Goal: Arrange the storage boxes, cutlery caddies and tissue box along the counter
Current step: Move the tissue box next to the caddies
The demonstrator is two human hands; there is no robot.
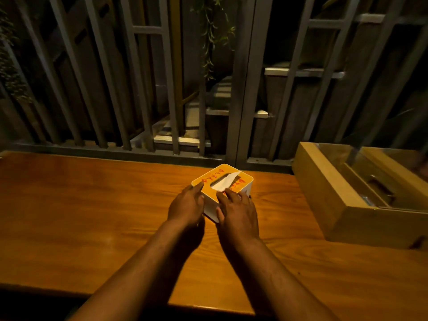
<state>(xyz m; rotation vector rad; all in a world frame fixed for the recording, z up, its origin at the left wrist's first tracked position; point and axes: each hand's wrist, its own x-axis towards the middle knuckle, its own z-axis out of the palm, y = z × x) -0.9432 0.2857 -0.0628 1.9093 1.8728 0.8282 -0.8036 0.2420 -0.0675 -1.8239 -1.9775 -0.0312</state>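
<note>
A white tissue box with a yellow top and red writing sits on the wooden counter, turned at an angle near the far edge. A tissue sticks out of its slot. My left hand presses against the box's near left side. My right hand rests on its near right corner, fingers on the top edge. Both hands grip the box between them. At the right stands a wooden storage box with a clear lid and dividers inside.
A grey metal railing with vertical bars runs along the counter's far edge. Behind it are dark steps and hanging plants. The counter's near edge lies below my forearms. It is dim.
</note>
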